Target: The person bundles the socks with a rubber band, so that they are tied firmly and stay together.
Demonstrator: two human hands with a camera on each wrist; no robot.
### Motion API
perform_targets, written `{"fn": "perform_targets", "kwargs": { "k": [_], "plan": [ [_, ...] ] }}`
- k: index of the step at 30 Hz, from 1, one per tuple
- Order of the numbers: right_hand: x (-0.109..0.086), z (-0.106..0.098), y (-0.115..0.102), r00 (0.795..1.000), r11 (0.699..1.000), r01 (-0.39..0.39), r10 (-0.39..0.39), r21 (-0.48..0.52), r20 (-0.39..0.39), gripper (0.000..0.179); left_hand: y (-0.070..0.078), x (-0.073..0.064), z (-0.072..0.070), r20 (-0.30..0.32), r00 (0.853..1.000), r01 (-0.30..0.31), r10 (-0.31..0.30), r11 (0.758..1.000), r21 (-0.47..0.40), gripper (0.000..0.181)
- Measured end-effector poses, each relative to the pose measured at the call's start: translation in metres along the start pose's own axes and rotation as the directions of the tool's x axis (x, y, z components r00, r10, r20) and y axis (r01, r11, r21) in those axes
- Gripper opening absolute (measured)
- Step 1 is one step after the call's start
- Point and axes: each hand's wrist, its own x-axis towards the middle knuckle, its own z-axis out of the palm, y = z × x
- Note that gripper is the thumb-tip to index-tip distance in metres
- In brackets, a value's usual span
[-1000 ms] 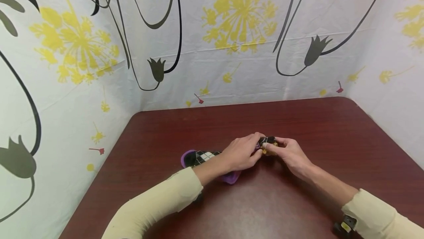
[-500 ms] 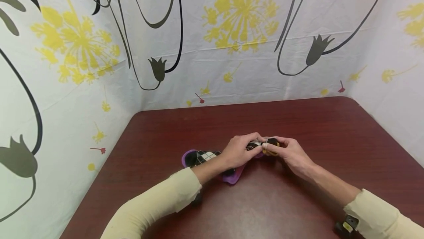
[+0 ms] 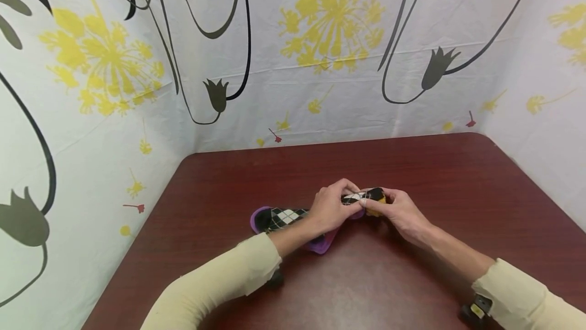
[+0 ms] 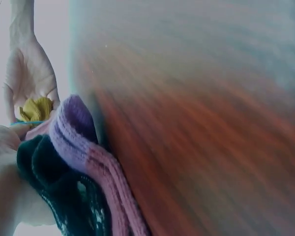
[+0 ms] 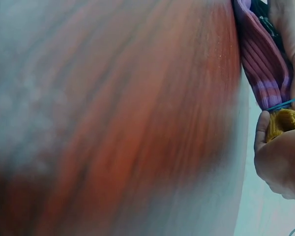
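Note:
A bundle of socks lies across the table, its black-and-white argyle sock [image 3: 285, 216] uppermost and a purple-pink ribbed sock [image 5: 268, 56] beneath. Mustard-yellow knit [image 5: 281, 125] shows at the right end of the bundle. Close to that end, a thin teal band [image 5: 286, 103] crosses the socks; it looks like a rubber band. My left hand [image 3: 329, 207] grips the bundle from above, thumb on the near side. My right hand [image 3: 405, 214] pinches the yellow end. The fingertips of both hands almost meet at the band, and they hide part of it.
The dark red wooden table [image 3: 412, 289] extends around the socks on all sides. Behind it hangs a white sheet [image 3: 256, 55] printed with flowers. A small black device [image 3: 476, 312] sits at the right sleeve cuff.
The left fingers have shifted slightly left and lifted, so more argyle sock shows between the hands. The black-and-yellow end looks straighter. The right hand keeps nearly the same place.

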Motion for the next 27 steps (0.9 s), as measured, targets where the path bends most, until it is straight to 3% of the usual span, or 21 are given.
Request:
{"fn": "perform_targets", "kwargs": {
  "k": [4, 9, 16, 22, 27],
  "plan": [
    [0.0, -0.001, 0.0, 1.0, 1.0, 0.007, -0.007, -0.004, -0.009, 0.052, -0.002, -0.003, -0.003, 0.027, 0.999, -0.026, 0.027, 0.999, -0.019, 0.024],
    [-0.002, -0.002, -0.002, 0.999, 0.999, 0.04, -0.04, -0.032, -0.012, 0.051, -0.008, -0.009, -0.006, 0.095, 0.993, -0.058, 0.069, 0.992, -0.113, 0.025],
    [-0.004, -0.002, -0.003, 0.997, 0.993, 0.073, -0.076, -0.091, -0.028, 0.045, -0.011, -0.014, -0.009, 0.093, 0.995, -0.008, 0.018, 0.994, -0.11, 0.03],
    [-0.006, -0.001, -0.003, 0.997, 0.99, 0.077, -0.077, -0.122, 0.001, 0.042, -0.012, -0.013, -0.01, 0.066, 0.991, -0.116, 0.119, 0.992, -0.047, 0.028],
    [-0.005, -0.002, -0.003, 0.998, 0.991, 0.068, -0.066, -0.117, 0.019, 0.039, -0.013, -0.012, -0.01, 0.062, 0.985, -0.161, 0.162, 0.987, -0.029, 0.028]
  ]
}}
